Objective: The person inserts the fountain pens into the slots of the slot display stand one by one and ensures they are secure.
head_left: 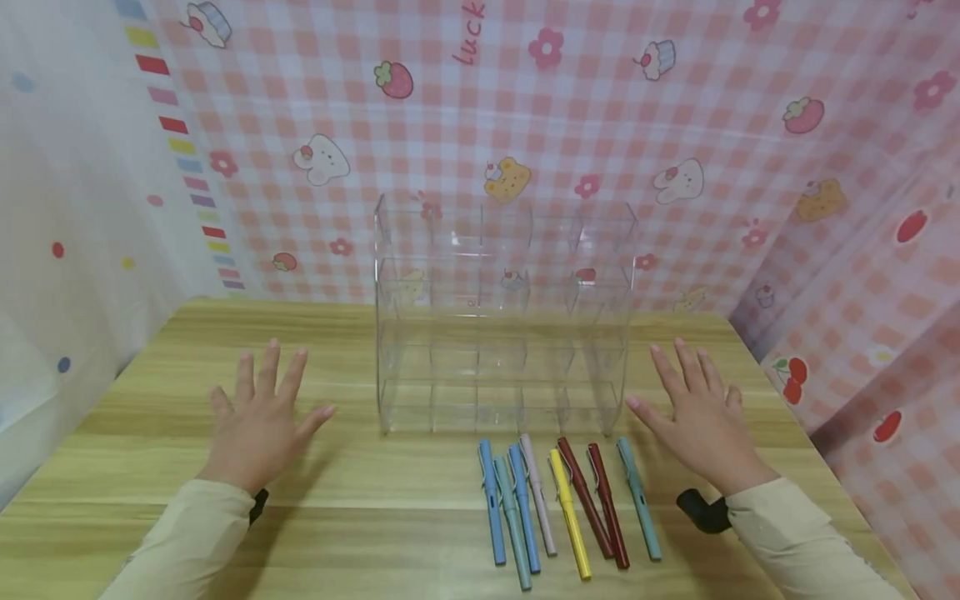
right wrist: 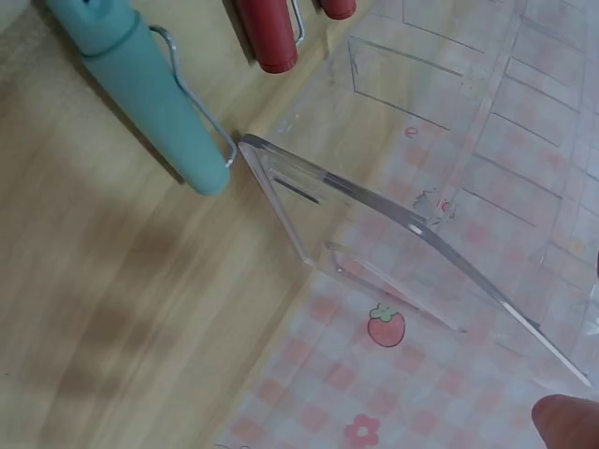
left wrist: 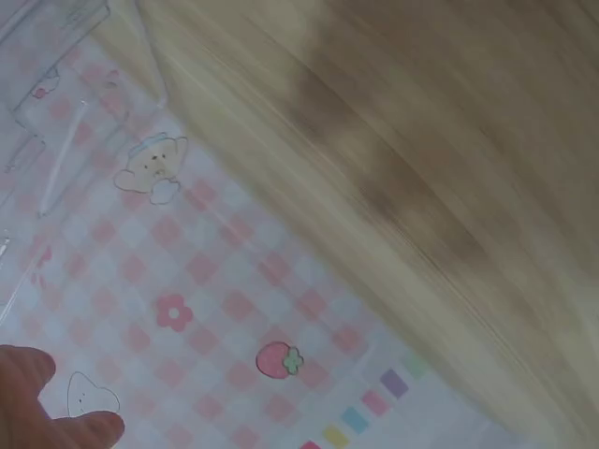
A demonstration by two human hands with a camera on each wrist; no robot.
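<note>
Left hand [head_left: 258, 433]: palm down at the left of the worktop [head_left: 360, 517], fingers straight and spread apart, the thumb pointing toward the clear acrylic rack; whether it touches the surface I cannot tell.
Right hand [head_left: 705, 421]: palm down at the right, fingers also straight and fanned apart, thumb tip near the rack's right side; contact with the surface cannot be told.
Clear acrylic rack [head_left: 504, 321]: upright between the two hands, divided into rows of see-through compartments, near the back edge of the worktop.
Row's left end: a slim blue pen with a metal clip [head_left: 492, 502], a grey-teal pen with a metal clip [head_left: 513, 522], a second blue pen [head_left: 524, 508] and a pale lilac pen [head_left: 538, 495], all lying close together in front of the rack.
Row's middle: a bright yellow pen [head_left: 571, 514], then a dark red pen [head_left: 585, 497] slanting toward another dark red pen [head_left: 609, 506], their lower ends just beside each other.
Row's right end: a second teal pen [head_left: 640, 500], set a little apart, nearest the right hand; the right wrist view shows its clip end just beside the rack's corner.
Sleeves: cream fabric [head_left: 183, 542] on both forearms, with a black device [head_left: 703, 511] at the right wrist.
Backdrop: pink-and-white checked cloth [head_left: 450, 125] printed with strawberries, flowers and cartoon animals.
</note>
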